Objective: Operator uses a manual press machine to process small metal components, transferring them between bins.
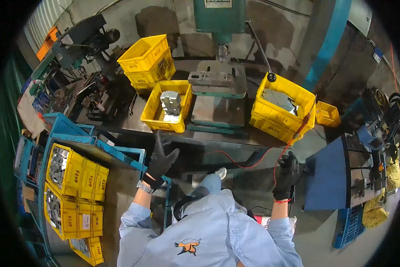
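My left hand [161, 159], in a black glove, reaches toward the front edge of the workbench with its fingers apart and nothing in it. It is nearest to a yellow bin [150, 123] holding a stack of grey metal blocks [170, 103]. My right hand [288, 174], also black-gloved, is raised over the floor, its fingers loosely bent and no object visible in it. Close beside it runs a thin red hose [276, 165], which leads up to a red-handled tool [303, 124] at the rim of another yellow bin [271, 119]. Flat grey metal parts [280, 99] lie inside that bin.
A green drill press [220, 18] with a metal table and fixture [218, 75] stands between the bins, its lever [260, 49] slanting right. Empty-looking yellow bins [144, 55] are stacked behind. Filled bins [82, 178] stand on the left rack; a blue cabinet [327, 173] is at right.
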